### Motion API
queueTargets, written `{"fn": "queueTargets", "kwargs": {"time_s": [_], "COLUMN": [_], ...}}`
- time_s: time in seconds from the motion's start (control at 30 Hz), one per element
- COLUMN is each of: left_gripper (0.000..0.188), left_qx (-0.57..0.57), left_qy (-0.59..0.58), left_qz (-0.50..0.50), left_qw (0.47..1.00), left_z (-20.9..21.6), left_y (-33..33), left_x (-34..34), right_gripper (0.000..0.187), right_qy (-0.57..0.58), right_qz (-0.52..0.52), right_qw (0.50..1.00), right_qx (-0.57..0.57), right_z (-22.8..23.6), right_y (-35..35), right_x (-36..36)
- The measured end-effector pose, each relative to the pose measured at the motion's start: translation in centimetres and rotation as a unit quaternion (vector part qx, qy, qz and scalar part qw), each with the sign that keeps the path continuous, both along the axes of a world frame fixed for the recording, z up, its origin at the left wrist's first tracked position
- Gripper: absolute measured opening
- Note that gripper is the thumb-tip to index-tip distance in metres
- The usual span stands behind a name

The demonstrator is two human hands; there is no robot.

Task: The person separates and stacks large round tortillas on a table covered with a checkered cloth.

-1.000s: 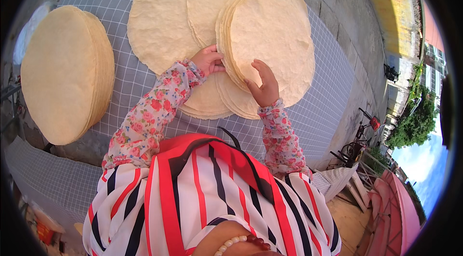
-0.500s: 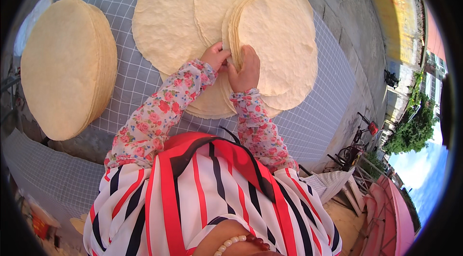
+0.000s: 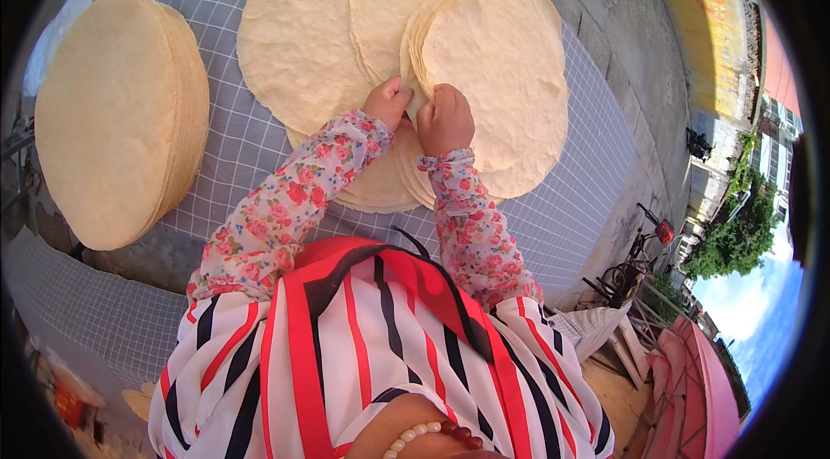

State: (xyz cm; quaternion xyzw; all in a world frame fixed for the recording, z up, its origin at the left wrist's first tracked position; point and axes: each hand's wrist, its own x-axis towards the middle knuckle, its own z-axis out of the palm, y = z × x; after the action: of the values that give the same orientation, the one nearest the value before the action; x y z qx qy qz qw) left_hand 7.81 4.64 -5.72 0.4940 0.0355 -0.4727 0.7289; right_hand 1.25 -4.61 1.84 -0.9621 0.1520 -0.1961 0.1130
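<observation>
Large, thin, pale round flatbreads (image 3: 303, 35) lie in overlapping piles on the table. On the right, a folded-back layered stack of flatbreads (image 3: 497, 61) fans open along its left edge. My right hand (image 3: 446, 120) is closed on the near left edge of this stack, thumb and fingers bent together. Beside it, my left hand (image 3: 387, 103) is closed in a pinch at the edge of a sheet under the stack. The fingertips of both hands are partly hidden, and a small dark gap shows between them.
A grey checked cloth (image 3: 238, 126) covers the table. Another tall stack of round flatbreads (image 3: 104, 122) stands at the left. A second checked surface (image 3: 78, 303) lies lower left. Beyond the table are concrete ground (image 3: 614, 9), a parked bicycle (image 3: 622, 273) and pink sheeting (image 3: 700, 372).
My right hand has shifted slightly right, its fingers curling more at the stack's edge, and the gap between my hands is wider. The left hand has barely moved.
</observation>
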Motion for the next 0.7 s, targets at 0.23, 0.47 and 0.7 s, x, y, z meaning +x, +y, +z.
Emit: {"fn": "queueTargets", "kwargs": {"time_s": [0.23, 0.47, 0.7], "left_gripper": [0.015, 0.021, 0.032], "left_qx": [-0.045, -0.071, -0.151], "left_qy": [0.027, -0.036, 0.079], "left_qz": [0.038, 0.04, -0.031], "left_qw": [0.998, 0.996, 0.985], "left_z": [1.8, -0.3, 1.6], "left_y": [-0.1, -0.3, 1.3], "left_x": [-0.1, -0.6, 0.4], "right_gripper": [0.012, 0.015, 0.03], "right_qy": [0.037, 0.057, 0.022], "right_qz": [0.014, 0.061, 0.074], "right_qw": [0.999, 0.996, 0.997], "right_qx": [-0.016, -0.015, 0.009], "right_z": [0.8, 0.7, 1.3], "right_y": [0.5, 0.9, 0.6], "right_x": [1.7, 0.8, -0.9]}}
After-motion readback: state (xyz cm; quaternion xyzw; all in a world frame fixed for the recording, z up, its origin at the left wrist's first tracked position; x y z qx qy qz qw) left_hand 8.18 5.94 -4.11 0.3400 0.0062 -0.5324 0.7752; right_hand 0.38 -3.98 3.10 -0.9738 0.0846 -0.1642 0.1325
